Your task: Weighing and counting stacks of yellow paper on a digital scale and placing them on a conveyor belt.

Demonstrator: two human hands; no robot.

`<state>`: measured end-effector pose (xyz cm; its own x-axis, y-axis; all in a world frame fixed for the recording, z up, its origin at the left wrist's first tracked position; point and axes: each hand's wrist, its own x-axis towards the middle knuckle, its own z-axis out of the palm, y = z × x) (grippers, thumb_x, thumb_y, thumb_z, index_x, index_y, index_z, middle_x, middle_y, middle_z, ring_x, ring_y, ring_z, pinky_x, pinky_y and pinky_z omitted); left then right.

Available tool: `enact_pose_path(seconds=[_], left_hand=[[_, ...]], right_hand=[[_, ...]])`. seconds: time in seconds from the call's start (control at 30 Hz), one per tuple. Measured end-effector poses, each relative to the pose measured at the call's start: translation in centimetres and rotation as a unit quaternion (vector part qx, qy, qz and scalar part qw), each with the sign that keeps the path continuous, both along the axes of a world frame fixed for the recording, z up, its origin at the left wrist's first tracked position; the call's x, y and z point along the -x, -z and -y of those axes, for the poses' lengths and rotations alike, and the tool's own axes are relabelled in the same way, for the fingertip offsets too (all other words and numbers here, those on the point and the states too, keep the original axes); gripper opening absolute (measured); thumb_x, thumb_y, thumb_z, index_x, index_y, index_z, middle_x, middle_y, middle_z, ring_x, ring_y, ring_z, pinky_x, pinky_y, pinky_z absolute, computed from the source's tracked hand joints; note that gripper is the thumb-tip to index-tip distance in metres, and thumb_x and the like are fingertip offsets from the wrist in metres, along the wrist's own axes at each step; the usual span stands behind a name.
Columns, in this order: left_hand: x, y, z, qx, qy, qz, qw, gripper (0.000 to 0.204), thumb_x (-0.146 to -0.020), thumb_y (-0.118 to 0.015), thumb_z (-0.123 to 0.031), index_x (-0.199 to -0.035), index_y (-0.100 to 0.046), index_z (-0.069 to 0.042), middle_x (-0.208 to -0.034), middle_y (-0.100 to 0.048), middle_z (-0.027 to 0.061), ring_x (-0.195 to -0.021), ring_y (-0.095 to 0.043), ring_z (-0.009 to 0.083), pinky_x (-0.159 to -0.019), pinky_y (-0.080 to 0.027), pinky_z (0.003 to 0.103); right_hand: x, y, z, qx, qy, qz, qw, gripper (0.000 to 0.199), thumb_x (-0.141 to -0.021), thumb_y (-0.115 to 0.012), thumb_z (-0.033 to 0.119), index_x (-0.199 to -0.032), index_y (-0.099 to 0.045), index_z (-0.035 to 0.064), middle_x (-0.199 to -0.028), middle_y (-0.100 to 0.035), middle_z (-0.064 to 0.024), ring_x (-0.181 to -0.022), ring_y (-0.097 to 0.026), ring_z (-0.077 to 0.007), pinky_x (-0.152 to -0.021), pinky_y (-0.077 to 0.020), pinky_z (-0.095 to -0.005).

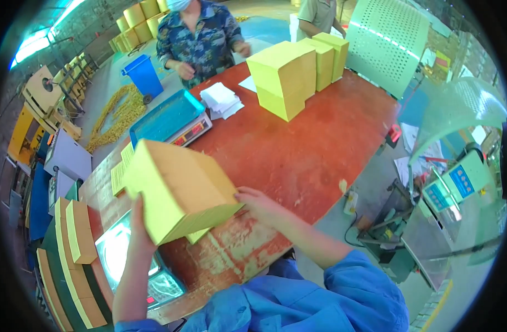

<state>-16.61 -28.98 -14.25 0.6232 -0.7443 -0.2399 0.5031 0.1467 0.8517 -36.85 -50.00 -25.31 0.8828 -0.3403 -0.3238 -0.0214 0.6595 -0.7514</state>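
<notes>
Cannot see most fingers of the left hand (142, 227), hidden by the yellow stack (179, 191), nor much of a yellow piece (198, 235) beneath. Gripping the stack between both hands, tilted, over the near left of the worktop (320, 155); probably held clear, though hard to judge from above. Reaching in from the right with the right hand (259, 205), fingers at the stack's right corner. Bare toward the right edge; bounded far left by a blue tray (165, 119), near left by a glare-washed device (119, 249).

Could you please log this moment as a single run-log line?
left hand: on yellow paper stack, left side | right hand: at its right edge | stack: tilted over red table | blue-tray scale: beyond
</notes>
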Motion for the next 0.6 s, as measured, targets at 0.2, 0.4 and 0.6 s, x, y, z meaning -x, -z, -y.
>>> enact_pose_path(seconds=[0.2, 0.4, 0.6], left_hand=[[0.6, 3.8, 19.3, -0.028, 0.063, -0.101, 0.993, 0.059, -0.091, -0.056, -0.05, -0.139, -0.046, -0.016, -0.135, -0.054, 0.0086, -0.123, -0.053, 0.0271, -0.101, -0.04, 0.058], [-0.1, 2.2, 34.1, -0.093, 0.064, -0.047, 0.993, 0.07, -0.086, -0.057, -0.057, -0.143, -0.039, -0.021, -0.144, -0.046, 0.009, -0.132, -0.039, 0.0407, -0.097, -0.026, 0.076], [-0.4, 4.1, 42.2, -0.12, 0.123, -0.097, 0.98, 0.081, -0.084, -0.046, -0.076, -0.142, -0.042, -0.019, -0.142, -0.047, 0.0123, -0.131, -0.041, 0.0386, -0.098, -0.032, 0.07]], right_hand=[[0.3, 4.7, 17.9, 0.032, -0.018, -0.035, 0.999, 0.039, -0.098, -0.048, 0.031, -0.126, -0.053, 0.0044, -0.116, -0.062, -0.0122, -0.103, -0.063, -0.0278, -0.085, -0.055, -0.0436], [-2.8, 4.6, 25.5, 0.086, 0.195, -0.068, 0.975, 0.046, -0.1, -0.045, 0.035, -0.128, -0.052, 0.0002, -0.121, -0.059, -0.0167, -0.111, -0.058, -0.0305, -0.084, -0.0544, -0.045], [0.4, 8.3, 26.3, 0.478, 0.241, -0.119, 0.836, 0.045, -0.096, -0.056, 0.023, -0.132, -0.05, -0.0036, -0.131, -0.055, -0.0206, -0.121, -0.054, -0.0322, -0.103, -0.0417, -0.0383]])
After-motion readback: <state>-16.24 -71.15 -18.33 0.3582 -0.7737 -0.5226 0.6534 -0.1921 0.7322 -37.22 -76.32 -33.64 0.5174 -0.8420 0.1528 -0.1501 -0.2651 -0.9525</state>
